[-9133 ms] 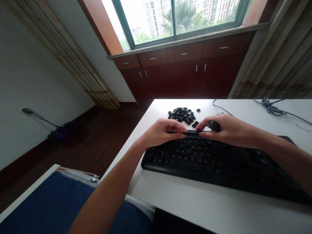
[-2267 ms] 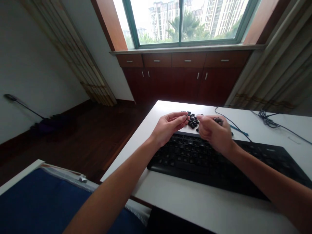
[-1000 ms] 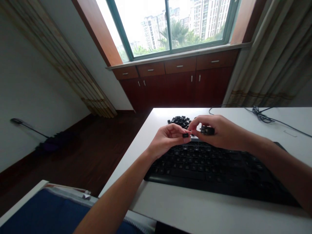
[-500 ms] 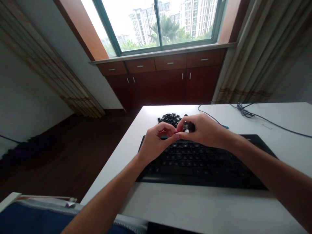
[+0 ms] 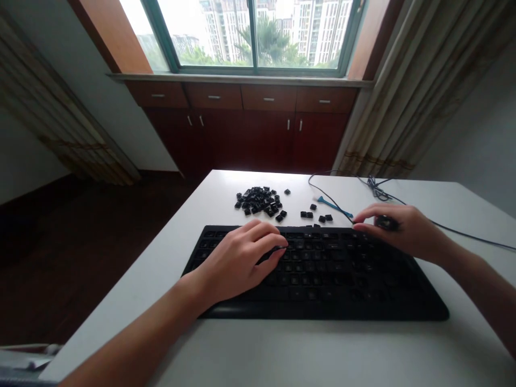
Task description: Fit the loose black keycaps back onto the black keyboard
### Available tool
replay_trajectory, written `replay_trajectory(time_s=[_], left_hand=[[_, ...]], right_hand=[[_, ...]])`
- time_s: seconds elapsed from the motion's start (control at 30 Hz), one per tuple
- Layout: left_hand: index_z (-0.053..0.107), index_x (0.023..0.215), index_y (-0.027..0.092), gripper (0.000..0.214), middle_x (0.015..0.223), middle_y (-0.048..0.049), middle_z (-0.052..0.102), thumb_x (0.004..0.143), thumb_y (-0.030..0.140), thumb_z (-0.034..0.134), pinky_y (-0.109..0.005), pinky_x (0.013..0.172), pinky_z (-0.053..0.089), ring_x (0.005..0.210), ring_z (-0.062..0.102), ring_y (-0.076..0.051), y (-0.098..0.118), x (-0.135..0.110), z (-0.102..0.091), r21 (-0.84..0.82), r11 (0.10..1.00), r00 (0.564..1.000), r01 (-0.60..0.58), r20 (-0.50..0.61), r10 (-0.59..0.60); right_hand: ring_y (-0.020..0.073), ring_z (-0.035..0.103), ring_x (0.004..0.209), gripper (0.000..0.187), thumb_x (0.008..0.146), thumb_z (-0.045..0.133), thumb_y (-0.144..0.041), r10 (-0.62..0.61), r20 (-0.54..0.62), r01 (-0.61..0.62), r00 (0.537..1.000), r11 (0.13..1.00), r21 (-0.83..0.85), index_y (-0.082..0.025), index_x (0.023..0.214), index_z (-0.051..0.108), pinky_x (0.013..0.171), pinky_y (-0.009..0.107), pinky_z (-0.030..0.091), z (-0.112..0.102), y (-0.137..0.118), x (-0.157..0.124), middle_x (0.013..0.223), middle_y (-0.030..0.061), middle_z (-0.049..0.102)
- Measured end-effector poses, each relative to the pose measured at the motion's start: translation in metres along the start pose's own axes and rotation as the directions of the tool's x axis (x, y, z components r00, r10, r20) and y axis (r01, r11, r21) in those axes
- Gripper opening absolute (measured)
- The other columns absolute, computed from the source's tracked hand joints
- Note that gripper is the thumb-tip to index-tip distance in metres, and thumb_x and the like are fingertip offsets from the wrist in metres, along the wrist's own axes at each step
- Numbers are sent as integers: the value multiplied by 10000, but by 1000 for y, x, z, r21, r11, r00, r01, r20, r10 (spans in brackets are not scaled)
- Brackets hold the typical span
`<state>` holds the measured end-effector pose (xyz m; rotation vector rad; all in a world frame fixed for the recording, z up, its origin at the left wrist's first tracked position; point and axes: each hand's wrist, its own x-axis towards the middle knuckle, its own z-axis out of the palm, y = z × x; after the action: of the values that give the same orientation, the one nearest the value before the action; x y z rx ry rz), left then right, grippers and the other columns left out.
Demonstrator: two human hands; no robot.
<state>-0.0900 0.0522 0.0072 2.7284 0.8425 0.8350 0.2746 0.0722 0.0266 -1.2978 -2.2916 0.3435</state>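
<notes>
A black keyboard lies on the white table. My left hand rests palm down on its left half, fingers stretched over the keys and fingertips pressing near the upper rows; nothing shows in it. My right hand hovers at the keyboard's upper right edge. Its fingers curl round a small dark clump that looks like keycaps, and its index fingertip touches the top row. A pile of loose black keycaps lies behind the keyboard, with several strays to its right.
A thin blue tool and a dark cable lie behind the keyboard at the right. Beyond the table stand red-brown cabinets under a window, with curtains at the right. The table's left edge drops to a dark wooden floor.
Both hands were together above the keyboard's top edge, the left pinching one keycap. Now they are apart: the left lies on the keys, the right has gone right. My view has turned right.
</notes>
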Motion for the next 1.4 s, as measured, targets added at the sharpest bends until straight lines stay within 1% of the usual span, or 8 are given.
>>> replay_trajectory(time_s=[0.13,0.23,0.33,0.43,0.5,0.73,1.13,1.4], left_hand=[[665,1075,187,161,1049,-64,681,936,156,592,-341,843,552,953,620,-184,3,1,-2,37,999,1000,-24,4,23],[669,1075,190,165,1054,-68,678,931,153,598,-343,841,556,953,620,-188,1,1,-3,53,998,1000,-17,8,17],[668,1083,191,170,1060,-68,677,928,150,610,-344,842,553,961,617,-191,-2,0,-3,60,998,1000,-14,11,13],[673,1068,190,155,1055,-65,677,931,154,612,-342,842,549,958,615,-187,-2,0,-2,58,998,1000,-12,18,11],[678,1053,189,142,1053,-63,676,933,157,611,-340,836,548,952,614,-185,-2,0,-1,60,998,1000,-9,24,8],[684,1039,194,133,1051,-58,676,932,167,611,-341,831,552,947,616,-184,-1,0,-3,63,998,1000,-20,22,18],[686,1025,185,115,1059,-56,667,948,180,601,-340,835,538,948,603,-181,-3,-2,-2,86,996,1000,-28,16,27],[684,1017,190,108,1065,-51,661,954,201,597,-341,832,533,956,596,-184,-6,-3,-1,92,996,999,-9,32,6]], right_hand=[[232,712,879,198,889,690,-393,-83,-1,83,997,996,14,-259,1016,761,783,367,581,16,-5,-8,1012,64,754],[234,714,869,199,904,669,-380,-94,15,94,995,996,10,-251,1028,757,768,373,593,22,-10,-8,1035,75,744],[234,716,888,205,918,652,-336,-118,60,117,991,993,18,-255,1082,744,785,369,594,20,-8,-9,1082,76,735],[236,712,949,266,928,624,-255,-165,116,163,979,986,31,-274,1176,717,809,361,587,14,-4,-13,1140,73,726],[239,711,971,294,917,622,-216,-178,129,175,976,984,38,-280,1188,715,815,360,586,12,-2,-15,1150,70,726],[245,718,960,214,909,652,-237,-160,55,158,986,987,40,-261,1104,736,842,387,596,18,-3,-16,1125,73,739],[201,726,952,185,918,659,-221,-216,14,216,976,976,-35,-260,1091,712,850,330,604,22,3,-20,1119,34,741],[200,724,957,205,927,640,-219,-232,61,235,971,971,-47,-264,1116,704,826,324,602,19,3,-20,1142,33,733]])
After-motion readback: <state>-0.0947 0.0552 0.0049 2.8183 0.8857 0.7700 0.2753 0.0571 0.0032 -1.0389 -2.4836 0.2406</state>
